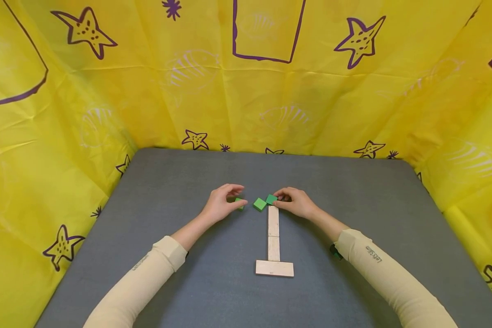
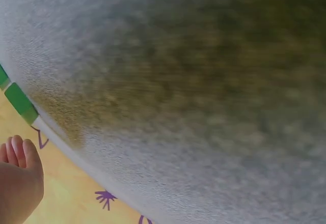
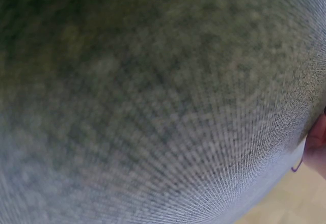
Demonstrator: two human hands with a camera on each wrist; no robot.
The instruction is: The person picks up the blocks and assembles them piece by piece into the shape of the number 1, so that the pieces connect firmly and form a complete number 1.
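My left hand (image 1: 223, 202) is around a small green block (image 1: 239, 204), thumb in front of it and fingers apart from it on the far side. In the left wrist view the fingers (image 2: 18, 152) stand away from the green blocks (image 2: 20, 103). A light green block (image 1: 259, 204) lies on the table between my hands, turned at an angle. My right hand (image 1: 297, 202) pinches a darker green block (image 1: 271, 199) at the far end of a row of pale wooden planks (image 1: 273, 222). The right wrist view catches only an edge of that hand (image 3: 317, 150).
Two planks end to end meet a crosswise wooden plank (image 1: 274, 269) at the near end, like an upside-down T. All lie on a dark grey table (image 1: 180, 177). Yellow patterned cloth (image 1: 229, 100) hangs around the back and sides.
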